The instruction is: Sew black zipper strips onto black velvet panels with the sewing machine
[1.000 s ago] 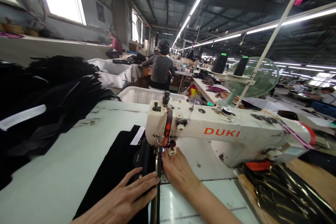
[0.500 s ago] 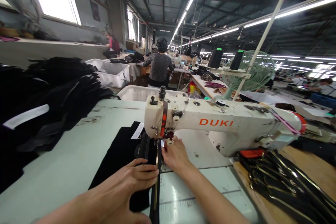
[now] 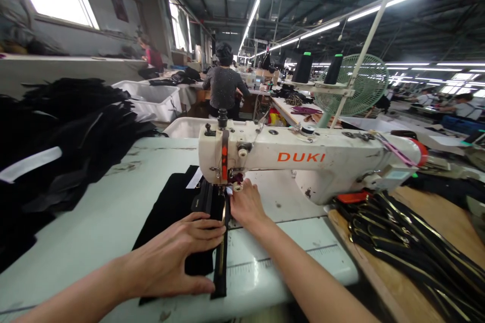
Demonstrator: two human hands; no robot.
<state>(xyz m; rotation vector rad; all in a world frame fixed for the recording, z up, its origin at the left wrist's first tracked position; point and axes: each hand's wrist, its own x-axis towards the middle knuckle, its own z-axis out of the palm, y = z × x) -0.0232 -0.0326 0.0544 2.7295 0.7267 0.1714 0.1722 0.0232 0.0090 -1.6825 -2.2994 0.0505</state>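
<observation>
A black fabric piece (image 3: 162,212) lies on the sewing machine table, with a white tag (image 3: 194,178) near its far end. Along its right side runs a black zipper (image 3: 220,267) with gold teeth, passing under the needle area of the white DUKI sewing machine (image 3: 265,154). My left hand (image 3: 185,242) rests flat across fabric and zipper, fingers stretched out, thumb apart. Close to the presser foot, my right hand (image 3: 246,204) has its fingers curled in at the zipper's right edge; the machine head partly hides the fingertips.
A tall pile of black fabric pieces (image 3: 68,136) covers the table's left side. Several gold-toothed zippers (image 3: 401,247) lie on a wooden board (image 3: 341,222) at right. Beyond the machine stand a white bin (image 3: 182,126), thread cones (image 3: 303,68), a green fan (image 3: 356,86) and a seated person (image 3: 226,86).
The zipper and fabric have advanced away from me under the machine, and the zipper's near end now shows. My left hand stays on them. The whole view has shifted slightly.
</observation>
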